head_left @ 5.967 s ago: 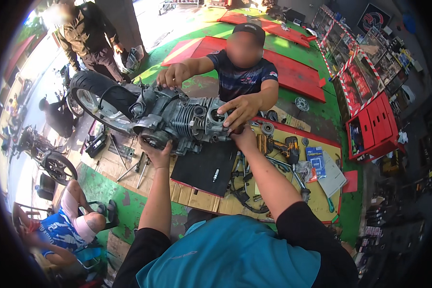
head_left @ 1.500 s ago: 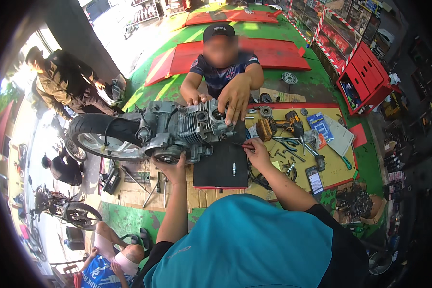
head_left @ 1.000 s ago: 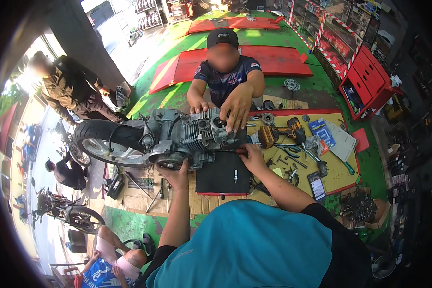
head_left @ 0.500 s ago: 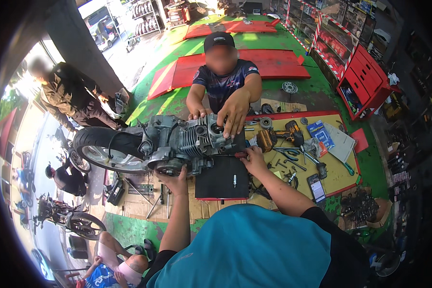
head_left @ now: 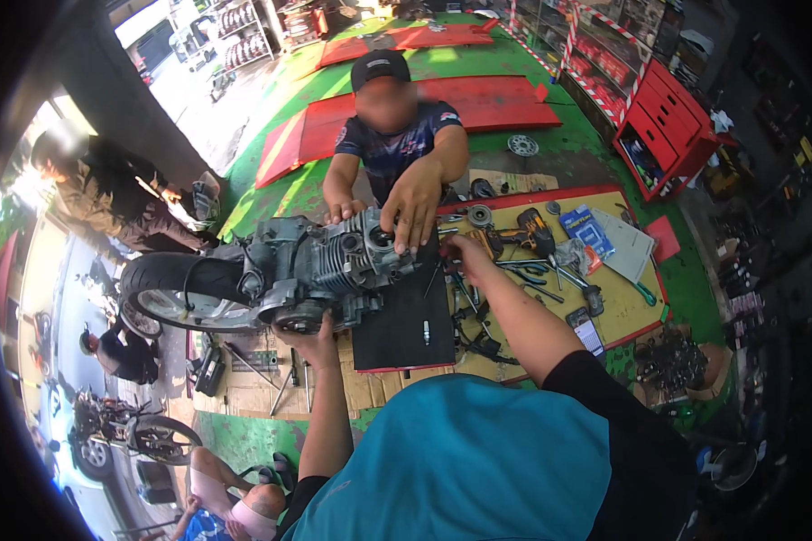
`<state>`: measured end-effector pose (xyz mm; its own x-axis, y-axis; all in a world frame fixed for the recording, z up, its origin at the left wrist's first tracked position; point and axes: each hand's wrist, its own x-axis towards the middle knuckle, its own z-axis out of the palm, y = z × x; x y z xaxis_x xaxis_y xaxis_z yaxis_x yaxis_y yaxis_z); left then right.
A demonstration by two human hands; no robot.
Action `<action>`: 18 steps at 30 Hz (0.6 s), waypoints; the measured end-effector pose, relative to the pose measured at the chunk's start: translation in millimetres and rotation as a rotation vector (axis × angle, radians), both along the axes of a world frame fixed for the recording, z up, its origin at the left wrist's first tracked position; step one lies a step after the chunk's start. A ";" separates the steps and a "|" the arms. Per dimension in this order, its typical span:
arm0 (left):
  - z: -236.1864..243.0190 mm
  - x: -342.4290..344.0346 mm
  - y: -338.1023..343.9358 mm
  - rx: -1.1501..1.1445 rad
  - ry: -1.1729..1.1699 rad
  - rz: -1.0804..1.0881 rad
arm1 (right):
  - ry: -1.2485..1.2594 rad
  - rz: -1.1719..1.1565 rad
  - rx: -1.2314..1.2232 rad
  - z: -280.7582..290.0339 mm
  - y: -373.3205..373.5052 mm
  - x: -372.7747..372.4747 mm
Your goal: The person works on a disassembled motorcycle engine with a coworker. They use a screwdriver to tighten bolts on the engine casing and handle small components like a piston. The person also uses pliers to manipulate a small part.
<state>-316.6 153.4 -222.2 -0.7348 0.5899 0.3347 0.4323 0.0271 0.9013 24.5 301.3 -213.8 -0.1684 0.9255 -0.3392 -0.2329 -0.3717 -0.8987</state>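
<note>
A grey motorcycle engine [head_left: 334, 261] with finned cylinder is attached to a wheel with a black tyre [head_left: 153, 279]. My left hand [head_left: 311, 334] grips the round housing at its near underside. My right hand [head_left: 469, 257] is raised right of the cylinder head, fingers curled; what they hold is too small to make out, beside a thin dark shaft. The co-worker opposite [head_left: 388, 140] has both hands on the engine, one over the cylinder's top opening [head_left: 379, 234]. A black mat [head_left: 397, 334] under the engine carries a spark plug [head_left: 426, 332].
A yellow board [head_left: 613, 298] holds a drill [head_left: 539, 230], pliers, packets and a phone [head_left: 585, 329]. A red tool cabinet [head_left: 660, 126] stands right. A person [head_left: 108, 189] stands left; another crouches by motorcycles [head_left: 135, 433]; a seated person [head_left: 230, 509] is lower left.
My right hand has moved up and away from the low spot by the cylinder head where it held a red-handled tool. The engine stays held by both of us; the view has shifted slightly.
</note>
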 end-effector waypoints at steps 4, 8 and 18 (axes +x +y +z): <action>-6.3 -1.4 8.3 0.093 -0.045 -0.024 | -0.342 -0.037 0.055 -23.3 35.9 -13.6; -1.9 -1.5 5.5 0.021 0.001 -0.026 | -0.793 -0.003 0.250 -17.8 46.2 -32.6; -4.4 0.6 4.2 0.029 0.025 -0.007 | -0.875 -0.106 0.406 -19.3 44.9 -45.1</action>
<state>-316.0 157.6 -226.6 -0.7220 0.5846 0.3700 0.4549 -0.0019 0.8905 -20.6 346.3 -233.2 0.0827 0.9956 0.0443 0.5648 -0.0102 -0.8252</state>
